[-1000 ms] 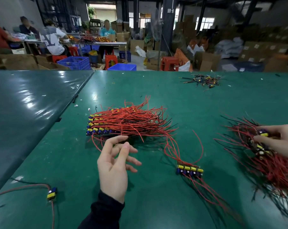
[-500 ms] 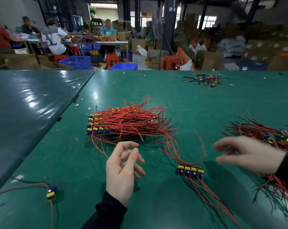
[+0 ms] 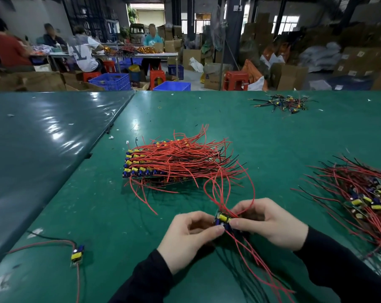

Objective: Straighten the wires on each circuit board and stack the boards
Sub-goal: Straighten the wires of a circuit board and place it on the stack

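Table (image 3: 272, 136), big and green, takes up most of what I can see from here. On it, out past the hands, sits the neat stack of boards (image 3: 141, 166), with its red wires (image 3: 185, 156) all lying over to the right. Off to the right is a messy pile (image 3: 364, 193) of boards that look like they have not been done yet. Far back on the right is a small heap of scraps (image 3: 283, 103). 1 lone board (image 3: 77, 254) lies near the left edge with its 2 wires trailing away.

Right in the middle, close to the person, both hands meet on a small strip of boards (image 3: 223, 219) with yellow and blue parts on top. The left hand (image 3: 189, 235) has its fingers curled in and pinches the near end with its thumb. The right hand (image 3: 266, 221) pinches the other side, fingers bent round it. Long red wires loop up from it toward the stack, and more run down toward the person.

I think this strip is very light and hard, and could snap if bent. The wires look thin and soft, so they should bend easily but tangle fast. It seems best to hold the strip by its edges, not the little parts, and run fingers along the wires from the board end outward.
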### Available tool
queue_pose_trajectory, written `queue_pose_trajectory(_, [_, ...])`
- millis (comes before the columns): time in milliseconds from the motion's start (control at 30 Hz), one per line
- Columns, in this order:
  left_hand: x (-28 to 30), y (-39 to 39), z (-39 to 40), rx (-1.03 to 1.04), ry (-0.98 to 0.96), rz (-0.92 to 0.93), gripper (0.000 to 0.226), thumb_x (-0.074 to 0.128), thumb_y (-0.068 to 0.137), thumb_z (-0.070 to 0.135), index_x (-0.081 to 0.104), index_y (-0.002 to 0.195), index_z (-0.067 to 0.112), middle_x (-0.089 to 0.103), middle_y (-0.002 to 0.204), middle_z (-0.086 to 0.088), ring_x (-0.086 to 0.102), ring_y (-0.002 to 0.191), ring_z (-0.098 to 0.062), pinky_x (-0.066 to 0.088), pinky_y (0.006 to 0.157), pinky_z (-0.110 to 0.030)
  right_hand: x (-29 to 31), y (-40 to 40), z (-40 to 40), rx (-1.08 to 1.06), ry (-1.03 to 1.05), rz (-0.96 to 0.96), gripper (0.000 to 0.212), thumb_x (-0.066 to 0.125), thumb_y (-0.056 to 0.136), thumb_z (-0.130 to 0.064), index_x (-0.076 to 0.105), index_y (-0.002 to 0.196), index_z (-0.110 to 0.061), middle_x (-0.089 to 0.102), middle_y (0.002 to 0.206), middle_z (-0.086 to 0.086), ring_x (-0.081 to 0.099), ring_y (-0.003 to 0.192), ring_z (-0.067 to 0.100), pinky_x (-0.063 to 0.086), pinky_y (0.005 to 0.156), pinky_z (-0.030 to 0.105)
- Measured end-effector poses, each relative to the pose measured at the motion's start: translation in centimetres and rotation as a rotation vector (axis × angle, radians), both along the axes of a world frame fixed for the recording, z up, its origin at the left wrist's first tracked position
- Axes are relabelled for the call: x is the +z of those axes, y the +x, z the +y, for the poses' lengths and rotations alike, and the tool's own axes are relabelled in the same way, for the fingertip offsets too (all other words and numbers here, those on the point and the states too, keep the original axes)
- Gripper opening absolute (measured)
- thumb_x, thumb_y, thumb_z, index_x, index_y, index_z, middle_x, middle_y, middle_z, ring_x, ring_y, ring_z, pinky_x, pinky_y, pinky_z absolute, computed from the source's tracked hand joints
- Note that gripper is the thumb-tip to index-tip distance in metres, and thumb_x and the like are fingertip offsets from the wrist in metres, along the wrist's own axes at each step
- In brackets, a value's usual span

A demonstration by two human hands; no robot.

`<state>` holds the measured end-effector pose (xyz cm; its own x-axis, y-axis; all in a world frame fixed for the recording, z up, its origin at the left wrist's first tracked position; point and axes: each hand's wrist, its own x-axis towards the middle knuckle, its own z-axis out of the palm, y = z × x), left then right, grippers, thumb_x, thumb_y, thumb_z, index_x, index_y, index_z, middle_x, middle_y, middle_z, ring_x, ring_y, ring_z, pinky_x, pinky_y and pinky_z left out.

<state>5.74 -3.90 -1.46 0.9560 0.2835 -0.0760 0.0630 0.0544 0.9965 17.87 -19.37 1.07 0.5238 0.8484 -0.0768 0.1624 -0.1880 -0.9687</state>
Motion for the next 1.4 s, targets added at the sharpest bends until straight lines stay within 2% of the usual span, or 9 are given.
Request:
queue_pose_trajectory(167, [0.3,-0.2,0.1,-0.011,-0.068,-0.031,0.021,0.073,0.064,0.026,0.066,0.074,0.009,0.066,0.068,-0.003,0.061,0.064,-0.015,0.050,0.062,-0.026,-0.8,-0.3,0.6,0.032,0.084,-0.002,0.031,0.067,0.073,-0.017,0.063,0.091,0.008,0.065,0.080,0.008,0.058,0.071,0.011,0.048,0.069,0.022])
queue_pose_trajectory(300, [-0.1,-0.1,0.2,-0.001,0.046,-0.035,0.016,0.075,0.067,0.019,0.063,0.072,0.011,0.063,0.071,-0.004,0.057,0.066,-0.014,0.047,0.062,-0.022,-1.7,-0.5,0.2,0.077,0.084,-0.037,0.028,0.067,0.077,-0.020,0.065,0.091,0.004,0.070,0.084,0.002,0.060,0.077,0.008,0.048,0.074,0.023])
queue_pose_trajectory(700, [0.4,-0.5,0.6,-0.119,-0.071,-0.068,0.010,0.077,0.066,0.007,0.067,0.061,0.008,0.064,0.062,-0.004,0.062,0.053,-0.013,0.048,0.054,-0.018,-1.8,-1.3,-0.7,0.122,0.107,-0.216,0.018,0.062,0.087,-0.027,0.066,0.091,-0.010,0.070,0.087,0.003,0.061,0.080,0.009,0.050,0.077,0.028])
queue_pose_trajectory(833, [0.4,-0.7,1.0,-0.150,-0.094,-0.069,0.020,0.077,0.070,0.005,0.061,0.072,-0.008,0.058,0.068,-0.014,0.062,0.055,-0.015,0.050,0.055,-0.020,-1.4,-1.5,-0.7,0.158,0.132,-0.155,0.014,0.062,0.087,-0.024,0.067,0.091,-0.011,0.070,0.086,0.001,0.061,0.080,0.008,0.048,0.077,0.024])
queue_pose_trajectory(933, [0.7,-0.9,1.2,-0.265,-0.203,-0.079,0.009,0.068,0.072,0.009,0.068,0.072,0.000,0.065,0.071,-0.015,0.065,0.059,-0.019,0.052,0.058,-0.023,-1.1,-1.7,-0.9,0.175,0.202,-0.025,0.008,0.060,0.086,-0.015,0.066,0.091,-0.013,0.068,0.083,-0.003,0.058,0.076,0.005,0.047,0.072,0.018])
queue_pose_trajectory(1067, [1.1,-1.2,1.2,-0.434,-0.298,-0.151,0.024,0.077,0.074,0.025,0.072,0.085,0.004,0.070,0.082,-0.015,0.069,0.075,-0.025,0.054,0.070,-0.029,-0.5,-1.2,-1.3,0.208,0.238,0.093,0.013,0.061,0.083,-0.009,0.072,0.082,-0.015,0.068,0.074,-0.004,0.056,0.065,0.003,0.045,0.061,0.014])
queue_pose_trajectory(1200, [1.5,-1.6,2.1,-0.595,-0.357,-0.262,0.021,0.074,0.079,0.021,0.072,0.091,0.004,0.071,0.085,-0.010,0.068,0.077,-0.026,0.051,0.077,-0.037,0.0,-0.2,-1.6,0.094,0.272,0.162,0.015,0.077,0.068,-0.026,0.075,0.079,-0.016,0.070,0.069,0.001,0.059,0.059,0.005,0.047,0.058,0.014])
queue_pose_trajectory(1300, [2.0,-1.9,2.5,-0.732,-0.497,-0.370,0.022,0.068,0.082,0.011,0.064,0.092,-0.008,0.067,0.089,-0.013,0.066,0.081,-0.028,0.048,0.077,-0.036,-0.4,0.6,-1.4,-0.050,0.186,0.104,0.019,0.079,0.068,-0.028,0.074,0.070,-0.010,0.070,0.069,0.004,0.060,0.060,0.005,0.046,0.059,0.014])
queue_pose_trajectory(1400, [2.3,-1.8,2.8,-0.775,-0.491,-0.422,0.028,0.065,0.084,0.015,0.065,0.109,0.001,0.068,0.089,-0.007,0.066,0.079,-0.023,0.047,0.074,-0.034,-1.4,0.4,-1.0,-0.097,0.003,-0.083,0.008,0.076,0.075,-0.017,0.074,0.068,-0.012,0.070,0.064,0.002,0.057,0.056,0.003,0.045,0.057,0.016])
